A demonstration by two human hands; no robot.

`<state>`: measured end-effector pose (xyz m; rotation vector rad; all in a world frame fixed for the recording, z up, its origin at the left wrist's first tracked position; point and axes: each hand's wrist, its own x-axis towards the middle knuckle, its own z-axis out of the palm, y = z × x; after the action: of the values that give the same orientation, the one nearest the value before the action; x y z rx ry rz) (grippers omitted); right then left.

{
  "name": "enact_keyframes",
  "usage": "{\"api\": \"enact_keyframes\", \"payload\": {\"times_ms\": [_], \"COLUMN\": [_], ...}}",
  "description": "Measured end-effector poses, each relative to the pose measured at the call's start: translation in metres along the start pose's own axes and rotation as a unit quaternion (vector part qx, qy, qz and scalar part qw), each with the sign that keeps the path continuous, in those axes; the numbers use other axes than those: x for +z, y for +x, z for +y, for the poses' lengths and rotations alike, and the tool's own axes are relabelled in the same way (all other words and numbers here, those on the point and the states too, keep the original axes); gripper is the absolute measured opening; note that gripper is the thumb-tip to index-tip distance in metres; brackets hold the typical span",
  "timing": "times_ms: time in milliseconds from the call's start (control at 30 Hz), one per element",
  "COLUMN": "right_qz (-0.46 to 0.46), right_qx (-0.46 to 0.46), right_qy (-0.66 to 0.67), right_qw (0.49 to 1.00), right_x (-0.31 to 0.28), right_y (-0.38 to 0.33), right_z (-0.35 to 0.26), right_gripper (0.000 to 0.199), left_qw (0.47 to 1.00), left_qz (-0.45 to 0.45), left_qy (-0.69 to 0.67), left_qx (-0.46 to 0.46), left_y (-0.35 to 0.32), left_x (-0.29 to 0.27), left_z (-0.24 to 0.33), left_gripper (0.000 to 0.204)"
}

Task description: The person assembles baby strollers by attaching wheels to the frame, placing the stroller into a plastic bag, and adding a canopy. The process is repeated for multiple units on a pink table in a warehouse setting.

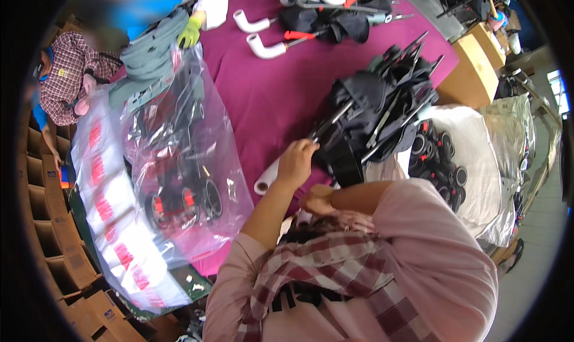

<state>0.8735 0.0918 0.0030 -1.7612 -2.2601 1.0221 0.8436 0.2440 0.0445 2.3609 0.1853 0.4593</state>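
Note:
A bundle of black fabric and metal tubes [382, 96], which looks like a folded stroller frame, lies on the purple cloth. My left hand [298, 162] is closed at its near left end, fingertips on a metal tube. Beside that wrist rests a white roll-shaped sleeve [266, 179], partly hidden by my arm. Close to my body, below the frame, my right hand [318, 199] is curled closed. Whatever lies in its fingers is hidden.
Left, a clear plastic bag [179, 138] covers a wheeled frame. White-handled black frames [335, 25] lie at the far side. A sack of black wheels [442, 162] stands right. Co-workers, one wearing a green glove [190, 32], are at far left, near cardboard boxes [54, 228].

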Motion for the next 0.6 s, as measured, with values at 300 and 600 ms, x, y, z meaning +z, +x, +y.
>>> {"api": "enact_keyframes", "payload": {"times_ms": [300, 600], "right_qz": [0.158, 0.650], "right_qx": [-0.069, 0.270], "right_qy": [-0.023, -0.068], "right_qw": [0.985, 0.707], "right_x": [-0.064, -0.227], "right_y": [-0.036, -0.223], "right_z": [-0.023, 0.183], "right_gripper": [0.014, 0.022], "left_qw": [0.989, 0.929], "left_qz": [0.135, 0.171], "left_qy": [-0.061, 0.057], "left_qx": [0.005, -0.323], "left_y": [0.026, -0.144], "left_x": [-0.019, -0.039], "left_z": [0.021, 0.006], "left_gripper": [0.027, 0.023]}}
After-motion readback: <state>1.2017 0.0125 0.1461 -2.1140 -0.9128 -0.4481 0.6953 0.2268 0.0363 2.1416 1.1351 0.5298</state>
